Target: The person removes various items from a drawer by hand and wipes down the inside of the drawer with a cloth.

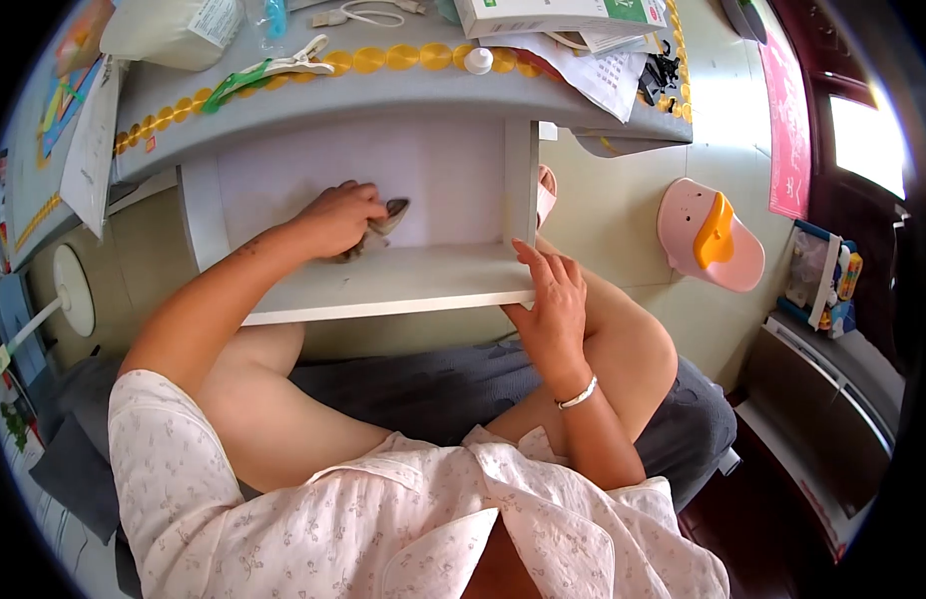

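Note:
A white drawer [383, 290] is pulled out from under the grey-covered table, over my lap. Inside it my left hand [341, 220] is closed around a crumpled grey-brown cloth [391, 217], held low over the drawer's pale floor. Part of the cloth sticks out past my fingers, and the rest is hidden under my palm. My right hand [553, 299] grips the drawer's front right corner, fingers over the top edge and thumb against the front panel.
On the table [423, 95] above lie a white cable [368, 14], green-and-white scissors-like tongs [268, 72], a box [558, 15], papers [603, 75] and a white knob-like cap [478, 61]. A pink stool [683, 235] stands on the floor at right; a white round base [74, 290] is at left.

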### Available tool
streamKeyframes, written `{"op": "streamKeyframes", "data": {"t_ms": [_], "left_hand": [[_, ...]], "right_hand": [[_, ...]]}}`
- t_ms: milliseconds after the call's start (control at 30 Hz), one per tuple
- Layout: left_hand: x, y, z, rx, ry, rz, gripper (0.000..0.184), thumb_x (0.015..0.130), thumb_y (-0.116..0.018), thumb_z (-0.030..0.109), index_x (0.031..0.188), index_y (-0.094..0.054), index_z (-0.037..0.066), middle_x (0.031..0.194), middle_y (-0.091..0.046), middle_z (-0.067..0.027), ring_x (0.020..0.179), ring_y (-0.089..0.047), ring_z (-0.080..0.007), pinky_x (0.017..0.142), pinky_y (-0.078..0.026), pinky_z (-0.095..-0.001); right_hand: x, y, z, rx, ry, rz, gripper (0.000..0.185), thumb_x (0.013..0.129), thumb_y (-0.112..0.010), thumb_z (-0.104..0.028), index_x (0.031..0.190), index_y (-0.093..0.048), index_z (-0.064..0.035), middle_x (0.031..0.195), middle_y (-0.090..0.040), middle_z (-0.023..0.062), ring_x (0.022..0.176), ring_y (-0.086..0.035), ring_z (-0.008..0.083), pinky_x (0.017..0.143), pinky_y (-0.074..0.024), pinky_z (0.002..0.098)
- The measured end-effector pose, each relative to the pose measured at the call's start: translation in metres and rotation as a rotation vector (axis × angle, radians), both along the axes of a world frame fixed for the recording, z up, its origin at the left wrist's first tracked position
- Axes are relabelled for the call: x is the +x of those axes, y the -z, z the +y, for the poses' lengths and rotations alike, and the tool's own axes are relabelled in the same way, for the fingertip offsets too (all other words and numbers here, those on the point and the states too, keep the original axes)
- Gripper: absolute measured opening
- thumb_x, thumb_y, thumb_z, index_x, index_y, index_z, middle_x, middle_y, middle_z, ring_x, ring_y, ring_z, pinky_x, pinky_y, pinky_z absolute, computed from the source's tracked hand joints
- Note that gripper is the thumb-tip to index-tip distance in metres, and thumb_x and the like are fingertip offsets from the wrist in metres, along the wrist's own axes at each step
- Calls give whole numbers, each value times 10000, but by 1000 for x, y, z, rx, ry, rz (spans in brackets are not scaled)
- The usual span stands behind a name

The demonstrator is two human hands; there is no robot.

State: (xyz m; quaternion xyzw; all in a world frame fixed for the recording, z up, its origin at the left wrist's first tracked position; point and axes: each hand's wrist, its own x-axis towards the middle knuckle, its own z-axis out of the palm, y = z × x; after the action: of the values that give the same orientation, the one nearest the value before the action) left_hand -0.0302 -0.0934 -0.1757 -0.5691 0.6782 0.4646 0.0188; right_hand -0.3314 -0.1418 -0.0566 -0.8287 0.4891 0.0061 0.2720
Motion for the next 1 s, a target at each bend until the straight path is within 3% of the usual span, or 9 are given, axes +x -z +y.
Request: {"op": "streamKeyframes", "data": {"t_ms": [100,233,333,400,467,567,733,933,1000], "left_hand": [[-11,-21,-12,2,-177,468,356,760,-458,-18,1084,-606,-17,1110,-551,-136,1082,-513,-300,971,-410,-355],[-27,-35,-3,-14,-48,571,321,769,-504,-1,1061,-633,34,1071,-578,-106,1125,-486,-288,1005,-376,-374],[12,-33,1,171,210,43,270,749,-504,-16,984,-630,27,1001,-587,-101,1095,-488,-300,964,-391,-388],[24,-44,12,148,107,35,232,733,-508,-25,929,-622,25,960,-588,-100,1036,-507,-317,906,-414,-384],[30,-55,23,-110,-379,233,258,726,-516,-31,948,-631,33,940,-573,-109,968,-527,-325,867,-433,-354],[29,-78,30,-115,-676,334,300,767,-558,-16,1060,-613,19,963,-592,-75,926,-551,-227,855,-436,-308],[-4,-117,57,-10,-1181,687,326,847,-614,49,1171,-581,47,1026,-615,-35,955,-551,-139,887,-432,-295],[-47,-134,70,33,-1354,1086,352,925,-578,140,1257,-520,39,1126,-589,-59,992,-567,-149,902,-453,-320],[-40,-122,78,-78,-1137,799,381,955,-549,188,1288,-494,11,1188,-566,-76,1072,-548,-159,917,-450,-299]], "right_hand": [[4,-2,-4,0,0,6,713,619,-792,-49,1278,-534,-137,1158,-596,63,1123,-506,302,973,-373,422],[3,0,-6,-27,-12,-5,683,632,-789,-70,1267,-545,-132,1164,-597,63,1127,-506,304,977,-375,424],[1,2,-5,-48,-19,-15,645,649,-781,-83,1253,-558,-128,1159,-599,66,1132,-501,305,978,-378,422],[3,0,-10,-38,-25,-3,616,670,-777,-125,1248,-565,-124,1157,-602,68,1142,-498,305,993,-366,425],[3,-6,-9,-21,-41,7,590,691,-774,-167,1244,-573,-121,1154,-605,71,1152,-495,305,1007,-353,428],[-3,-16,-13,-2,-176,17,572,770,-740,-356,1257,-575,-104,1223,-594,74,1214,-472,285,1078,-265,443],[34,-32,-9,60,-248,-291,518,838,-702,-314,1271,-554,-70,1271,-560,138,1210,-479,331,1043,-342,430],[110,-16,21,466,-217,-638,433,876,-673,-206,1273,-552,-82,1264,-556,162,1157,-522,282,965,-426,347],[124,3,14,532,-188,-637,414,872,-673,-169,1263,-561,-95,1226,-584,142,1119,-549,235,942,-438,324]]}}
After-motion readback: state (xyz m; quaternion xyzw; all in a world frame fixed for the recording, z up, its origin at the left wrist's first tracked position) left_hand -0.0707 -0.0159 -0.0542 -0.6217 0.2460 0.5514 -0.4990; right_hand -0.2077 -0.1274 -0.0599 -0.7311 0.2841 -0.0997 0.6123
